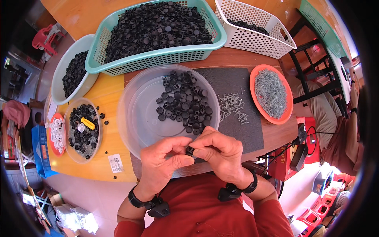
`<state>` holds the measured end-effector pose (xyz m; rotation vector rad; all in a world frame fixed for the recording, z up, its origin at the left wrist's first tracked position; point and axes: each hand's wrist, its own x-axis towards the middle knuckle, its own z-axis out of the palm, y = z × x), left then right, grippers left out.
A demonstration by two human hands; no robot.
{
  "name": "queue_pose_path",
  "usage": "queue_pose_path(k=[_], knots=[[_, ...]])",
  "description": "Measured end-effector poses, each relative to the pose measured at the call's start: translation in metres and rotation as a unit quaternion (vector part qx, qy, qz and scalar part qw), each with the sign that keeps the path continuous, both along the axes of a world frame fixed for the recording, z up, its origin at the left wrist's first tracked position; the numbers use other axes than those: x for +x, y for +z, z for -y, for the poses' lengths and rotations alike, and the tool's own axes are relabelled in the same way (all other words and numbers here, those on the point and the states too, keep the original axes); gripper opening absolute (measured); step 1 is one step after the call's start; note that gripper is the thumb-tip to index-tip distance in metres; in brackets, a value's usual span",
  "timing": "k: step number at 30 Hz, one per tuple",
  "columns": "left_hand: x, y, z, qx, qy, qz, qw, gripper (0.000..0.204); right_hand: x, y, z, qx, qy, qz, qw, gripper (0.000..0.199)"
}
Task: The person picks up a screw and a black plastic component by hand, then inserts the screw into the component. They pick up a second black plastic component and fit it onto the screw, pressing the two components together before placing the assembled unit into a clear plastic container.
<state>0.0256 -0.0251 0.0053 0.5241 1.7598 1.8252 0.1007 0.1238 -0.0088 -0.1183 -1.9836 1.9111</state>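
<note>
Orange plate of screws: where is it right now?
In the head view, the orange plate of screws is on the right of the brown table, beside the loose screws on the dark mat.

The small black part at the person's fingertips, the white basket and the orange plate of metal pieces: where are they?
Black part (190, 151): head view, on its visible middle.
White basket (252, 40): head view, on its perforated near wall.
Orange plate (289, 98): head view, on its right rim.

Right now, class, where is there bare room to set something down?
Bare: the yellow tabletop between the parts dish and the clear plastic bowl, and the dark mat between the loose screws and the right hand. Crowded: the bowl's right side, with black caps, and the far edge, under the teal basket and white basket.
</note>
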Motion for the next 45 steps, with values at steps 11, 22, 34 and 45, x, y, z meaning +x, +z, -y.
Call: queue_pose_path(k=[11, 22, 34, 45], knots=[[-0.004, -0.005, -0.001, -0.053, -0.050, -0.234, 0.969, 0.026, 0.004, -0.002, 0.002, 0.001, -0.009, -0.016, 1.000, 0.013], [-0.008, -0.013, -0.007, -0.019, -0.037, -0.386, 0.922, 0.031, 0.003, 0.001, 0.001, 0.022, -0.014, -0.037, 0.999, 0.014], [-0.009, -0.006, -0.009, -0.050, -0.039, -0.409, 0.910, 0.028, 0.015, 0.010, -0.005, -0.107, 0.052, 0.068, 0.991, 0.010], [-0.014, 0.007, 0.010, -0.149, -0.026, -0.255, 0.955, 0.031, -0.056, 0.043, -0.135, 0.094, -0.177, 0.047, 0.978, 0.014]])
